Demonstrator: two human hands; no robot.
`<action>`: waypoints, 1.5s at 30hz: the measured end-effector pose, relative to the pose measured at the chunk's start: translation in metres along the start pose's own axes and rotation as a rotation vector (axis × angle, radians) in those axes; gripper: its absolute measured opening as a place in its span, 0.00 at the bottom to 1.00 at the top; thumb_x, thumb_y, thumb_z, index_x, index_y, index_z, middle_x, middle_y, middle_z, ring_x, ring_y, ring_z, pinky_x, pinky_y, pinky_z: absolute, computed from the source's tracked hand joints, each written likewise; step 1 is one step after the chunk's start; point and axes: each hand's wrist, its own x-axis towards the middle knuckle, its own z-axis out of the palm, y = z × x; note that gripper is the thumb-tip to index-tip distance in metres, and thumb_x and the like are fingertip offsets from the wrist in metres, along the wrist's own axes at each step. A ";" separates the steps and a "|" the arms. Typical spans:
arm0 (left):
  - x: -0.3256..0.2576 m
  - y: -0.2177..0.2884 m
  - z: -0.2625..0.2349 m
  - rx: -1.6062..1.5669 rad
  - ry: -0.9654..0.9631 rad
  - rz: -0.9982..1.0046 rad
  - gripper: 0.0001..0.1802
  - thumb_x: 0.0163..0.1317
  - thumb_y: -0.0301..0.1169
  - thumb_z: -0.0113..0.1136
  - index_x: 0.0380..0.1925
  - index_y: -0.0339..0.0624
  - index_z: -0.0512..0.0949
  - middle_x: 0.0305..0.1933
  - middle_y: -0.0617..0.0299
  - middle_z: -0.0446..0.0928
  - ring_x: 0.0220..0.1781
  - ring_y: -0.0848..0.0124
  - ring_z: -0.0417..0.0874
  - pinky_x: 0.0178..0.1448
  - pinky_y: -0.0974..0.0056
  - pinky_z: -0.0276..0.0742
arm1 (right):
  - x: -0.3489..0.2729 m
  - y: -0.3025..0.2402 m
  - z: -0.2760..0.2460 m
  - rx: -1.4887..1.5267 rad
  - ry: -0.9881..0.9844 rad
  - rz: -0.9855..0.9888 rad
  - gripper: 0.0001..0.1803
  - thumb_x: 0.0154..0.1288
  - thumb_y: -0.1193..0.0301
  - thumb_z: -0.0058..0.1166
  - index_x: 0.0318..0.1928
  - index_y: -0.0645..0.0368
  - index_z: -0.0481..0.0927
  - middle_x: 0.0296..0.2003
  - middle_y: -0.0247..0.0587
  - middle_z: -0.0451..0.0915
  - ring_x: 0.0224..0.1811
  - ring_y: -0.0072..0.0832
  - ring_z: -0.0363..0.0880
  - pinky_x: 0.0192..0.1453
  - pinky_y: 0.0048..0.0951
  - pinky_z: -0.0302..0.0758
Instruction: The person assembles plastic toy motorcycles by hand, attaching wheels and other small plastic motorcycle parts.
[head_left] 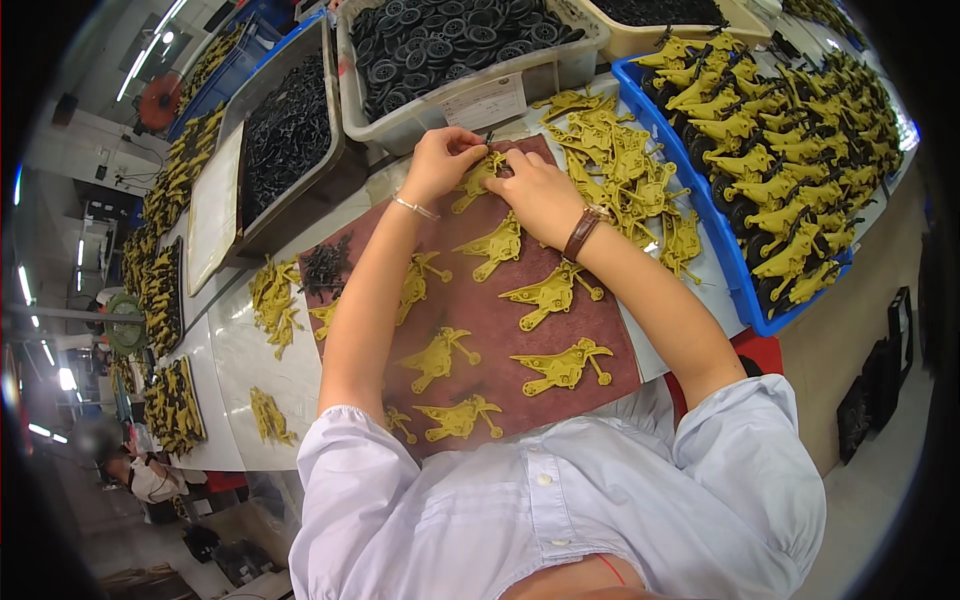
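At the far edge of a reddish-brown mat (500,400), both hands meet over a yellow plastic part (470,194). My left hand (441,166) has thumb and forefinger pinched at a small black piece (489,138) on top of it. The fingers of my right hand (541,196) are closed on the part's right side and hide much of it. Similar yellow parts, such as one (564,368) with a curved arm and a round end, lie spaced over the mat. A pile of small black pieces (326,266) sits at the mat's left edge.
A grey bin (480,95) of black wheels stands beyond the mat, beside a bin (290,190) of black parts. Right of the mat is a heap of yellow parts (625,160), then a blue tray (690,190) packed with yellow-and-black assemblies. Someone in white (152,478) is at far left.
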 end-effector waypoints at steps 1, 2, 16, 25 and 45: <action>0.003 0.000 -0.001 0.041 -0.025 -0.014 0.10 0.56 0.30 0.67 0.35 0.34 0.84 0.28 0.63 0.82 0.30 0.78 0.78 0.36 0.72 0.74 | 0.000 0.001 -0.002 -0.016 -0.033 0.005 0.20 0.61 0.75 0.48 0.53 0.44 0.81 0.43 0.43 0.73 0.48 0.39 0.75 0.50 0.37 0.76; 0.005 0.000 -0.002 0.082 -0.049 -0.029 0.10 0.56 0.31 0.67 0.35 0.35 0.84 0.27 0.64 0.81 0.28 0.79 0.76 0.34 0.72 0.73 | -0.001 0.001 -0.001 -0.013 -0.035 0.008 0.20 0.61 0.75 0.48 0.53 0.44 0.81 0.43 0.43 0.73 0.48 0.39 0.75 0.50 0.37 0.76; 0.007 0.012 -0.004 0.314 -0.036 -0.012 0.12 0.52 0.36 0.69 0.33 0.40 0.85 0.25 0.62 0.81 0.26 0.76 0.78 0.35 0.69 0.75 | 0.002 0.001 -0.005 0.046 -0.083 0.014 0.23 0.60 0.78 0.47 0.55 0.48 0.79 0.44 0.46 0.73 0.48 0.41 0.76 0.53 0.37 0.75; -0.030 0.036 0.005 0.257 0.234 0.232 0.12 0.55 0.27 0.63 0.40 0.37 0.82 0.38 0.54 0.84 0.39 0.68 0.85 0.46 0.65 0.80 | 0.009 0.020 -0.012 0.349 0.084 -0.057 0.20 0.58 0.81 0.49 0.53 0.58 0.74 0.46 0.51 0.73 0.49 0.45 0.75 0.55 0.39 0.73; -0.091 0.042 0.004 -0.282 -0.147 -0.066 0.11 0.59 0.30 0.66 0.39 0.35 0.82 0.37 0.63 0.82 0.40 0.76 0.83 0.45 0.70 0.79 | -0.018 0.020 -0.029 1.105 0.050 0.099 0.17 0.60 0.78 0.61 0.48 0.60 0.72 0.37 0.31 0.77 0.36 0.15 0.75 0.43 0.19 0.75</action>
